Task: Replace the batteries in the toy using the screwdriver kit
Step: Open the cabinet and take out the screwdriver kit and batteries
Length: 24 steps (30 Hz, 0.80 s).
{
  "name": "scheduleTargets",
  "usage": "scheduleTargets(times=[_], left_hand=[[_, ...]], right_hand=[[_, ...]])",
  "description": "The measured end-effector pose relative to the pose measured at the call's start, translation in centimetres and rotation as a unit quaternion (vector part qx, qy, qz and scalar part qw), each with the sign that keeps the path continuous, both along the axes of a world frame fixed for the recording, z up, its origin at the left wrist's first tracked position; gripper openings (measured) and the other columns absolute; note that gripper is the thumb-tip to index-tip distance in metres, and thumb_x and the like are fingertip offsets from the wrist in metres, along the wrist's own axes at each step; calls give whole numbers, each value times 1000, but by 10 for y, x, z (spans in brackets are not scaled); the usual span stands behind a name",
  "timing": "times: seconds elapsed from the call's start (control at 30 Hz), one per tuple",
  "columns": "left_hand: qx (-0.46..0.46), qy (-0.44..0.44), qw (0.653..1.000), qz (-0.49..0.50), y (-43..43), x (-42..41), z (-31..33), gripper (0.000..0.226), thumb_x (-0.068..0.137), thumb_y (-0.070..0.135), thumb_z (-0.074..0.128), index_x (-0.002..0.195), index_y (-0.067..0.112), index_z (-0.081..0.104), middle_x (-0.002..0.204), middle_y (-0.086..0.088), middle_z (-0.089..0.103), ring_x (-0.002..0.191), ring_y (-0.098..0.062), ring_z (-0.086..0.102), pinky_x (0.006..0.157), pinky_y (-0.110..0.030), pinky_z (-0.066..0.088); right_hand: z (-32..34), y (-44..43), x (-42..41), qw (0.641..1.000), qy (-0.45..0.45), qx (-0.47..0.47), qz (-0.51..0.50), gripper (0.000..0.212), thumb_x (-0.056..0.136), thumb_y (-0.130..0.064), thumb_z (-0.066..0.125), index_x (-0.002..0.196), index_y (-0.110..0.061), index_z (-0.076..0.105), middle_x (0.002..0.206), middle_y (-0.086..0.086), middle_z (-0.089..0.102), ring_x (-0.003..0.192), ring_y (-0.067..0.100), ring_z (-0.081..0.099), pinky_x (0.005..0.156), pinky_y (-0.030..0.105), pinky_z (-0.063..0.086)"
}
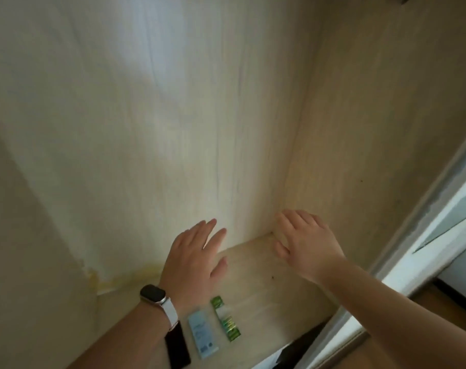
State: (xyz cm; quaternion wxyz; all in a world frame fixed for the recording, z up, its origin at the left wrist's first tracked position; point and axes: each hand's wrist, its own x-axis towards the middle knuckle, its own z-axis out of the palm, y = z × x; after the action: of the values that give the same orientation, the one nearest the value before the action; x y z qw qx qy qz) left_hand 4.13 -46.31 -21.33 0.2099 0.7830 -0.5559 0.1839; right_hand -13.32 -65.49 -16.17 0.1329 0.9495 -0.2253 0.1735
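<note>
A green pack of batteries [227, 320] lies on the pale wooden table [269, 296], near its front. To its left lies a light blue flat box [202, 334], and beside that a black flat object [177, 347] partly under my left forearm. My left hand [193, 259] hovers above the table with fingers straight and spread, holding nothing; a watch sits on its wrist. My right hand [303, 241] is stretched out toward the back corner, fingers relaxed and empty. No toy is in view.
Wood-grain walls [173, 129] close in the table at the back and right. A white frame [423, 235] runs along the right side, with a dark gap below the table's front edge.
</note>
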Motion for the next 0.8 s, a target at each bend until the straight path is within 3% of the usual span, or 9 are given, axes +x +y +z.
scheduleTargets(times=[0.2,0.4,0.53,0.8], left_hand=[[58,28,994,84,56,23,-42,52,92,47,45,136,21,56,145,-6,54,133,-29,51,104,-48,47],[98,72,982,141,82,37,-84,48,90,39,46,134,19,50,135,-10,60,120,-34,60,95,-47,53],[136,106,968,181,82,42,-110,48,90,38,45,127,14,62,132,-12,62,117,-35,63,91,-46,52],[228,166,939,196,55,37,-179,54,93,41,40,139,16,58,143,-12,56,129,-34,56,99,-48,51]], right_hand=[[-49,25,49,996,46,47,60,57,88,-50,39,127,-14,62,119,9,68,105,32,66,84,45,55],[-86,24,90,985,101,77,118,60,89,-54,35,129,-18,62,123,5,67,109,26,64,85,42,54],[-121,13,111,975,138,95,145,61,89,-56,34,131,-18,60,125,5,66,112,27,62,92,43,51],[-215,-5,126,945,208,142,210,57,86,-49,42,125,-14,63,116,9,68,104,30,64,87,44,52]])
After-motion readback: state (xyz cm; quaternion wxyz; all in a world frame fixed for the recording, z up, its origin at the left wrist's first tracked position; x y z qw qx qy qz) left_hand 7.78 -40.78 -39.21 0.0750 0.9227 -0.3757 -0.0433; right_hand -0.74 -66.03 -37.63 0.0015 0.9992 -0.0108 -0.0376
